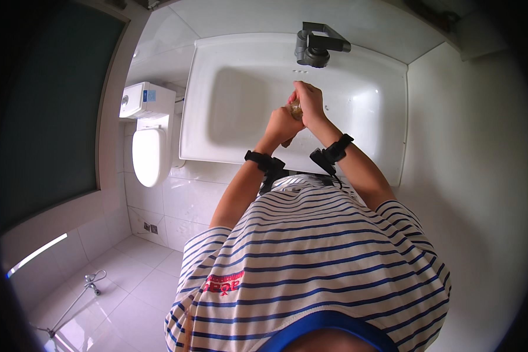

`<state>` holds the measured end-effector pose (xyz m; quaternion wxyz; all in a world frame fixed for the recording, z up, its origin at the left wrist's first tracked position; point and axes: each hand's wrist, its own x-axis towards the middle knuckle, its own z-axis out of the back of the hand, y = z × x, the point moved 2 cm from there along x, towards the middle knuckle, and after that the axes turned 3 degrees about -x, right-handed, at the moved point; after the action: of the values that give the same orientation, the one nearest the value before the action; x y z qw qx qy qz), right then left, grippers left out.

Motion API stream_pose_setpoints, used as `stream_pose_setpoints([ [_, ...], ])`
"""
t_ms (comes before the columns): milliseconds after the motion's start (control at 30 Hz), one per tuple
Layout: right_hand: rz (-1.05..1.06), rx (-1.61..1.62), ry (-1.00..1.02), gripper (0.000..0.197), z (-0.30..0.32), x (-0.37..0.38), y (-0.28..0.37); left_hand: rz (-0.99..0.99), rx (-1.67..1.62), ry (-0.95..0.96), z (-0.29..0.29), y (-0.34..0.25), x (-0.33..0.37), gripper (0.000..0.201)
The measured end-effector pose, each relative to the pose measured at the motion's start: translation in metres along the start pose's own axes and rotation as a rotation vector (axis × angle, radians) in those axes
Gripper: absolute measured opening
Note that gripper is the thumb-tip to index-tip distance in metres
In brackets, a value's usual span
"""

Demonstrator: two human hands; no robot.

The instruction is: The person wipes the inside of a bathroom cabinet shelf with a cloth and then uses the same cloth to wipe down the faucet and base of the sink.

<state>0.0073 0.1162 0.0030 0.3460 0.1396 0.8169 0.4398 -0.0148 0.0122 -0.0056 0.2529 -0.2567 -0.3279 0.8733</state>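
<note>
Over the white washbasin (229, 138), my two hands are close together. My left hand (280, 127) is closed around a small, see-through, yellowish-brown object (297, 110) that looks like a glass or jar; its exact kind is hard to make out. From the right, my right hand (311, 104) curls over the same object, fingers bent against its top and side. A bit of pink shows beside the right fingertips; I cannot tell what it is. The lower part of the object is hidden by my hands. Both wrists wear black straps with small black boxes.
A dark faucet (314, 50) rises at the basin's back edge, just beyond my hands. To the left stands a white toilet (149, 155) with its cistern. A shower fitting (91, 283) is at lower left, and a pale wall (466, 158) runs along the right.
</note>
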Motion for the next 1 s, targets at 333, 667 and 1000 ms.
stream_pose_setpoints([
  [333,0.09,-0.09,0.226,0.03,-0.016,-0.018,-0.002,0.017,-0.84,0.316,-0.008,0.023,-0.008,0.01],
  [667,-0.059,-0.056,0.218,0.03,-0.001,-0.007,-0.03,0.105,-1.103,0.696,-0.032,0.061,-0.007,0.023],
  [1000,-0.167,0.593,-0.304,0.027,0.042,0.019,-0.043,0.07,-0.517,0.195,-0.016,0.03,-0.006,0.047],
])
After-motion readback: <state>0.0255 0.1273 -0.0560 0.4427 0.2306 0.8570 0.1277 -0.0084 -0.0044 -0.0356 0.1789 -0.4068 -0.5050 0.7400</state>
